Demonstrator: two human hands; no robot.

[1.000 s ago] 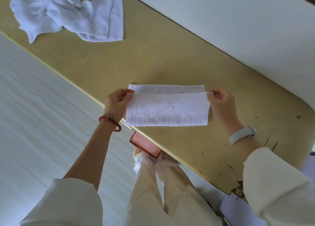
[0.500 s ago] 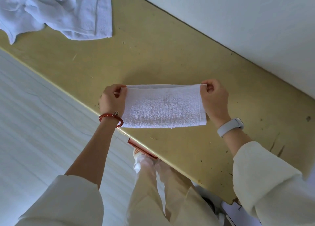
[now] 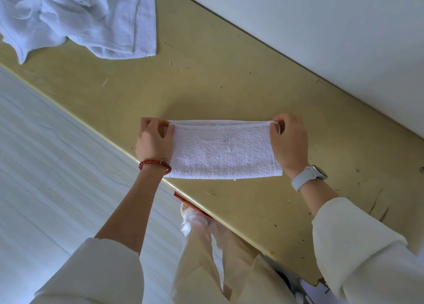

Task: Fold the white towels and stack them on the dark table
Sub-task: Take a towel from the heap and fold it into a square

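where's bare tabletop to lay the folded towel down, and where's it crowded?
Bare: the yellow table between the crumpled towels and the folded towel, and the strip from that towel to the white wall. Also right of the right hand. Crowded: far-left corner under the pile, and the near edge by the left hand.

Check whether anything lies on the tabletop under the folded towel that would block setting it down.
Nothing visible does. The left hand and right hand pinch the folded towel by its ends over bare yellowish tabletop. The crumpled towels lie apart, far left.
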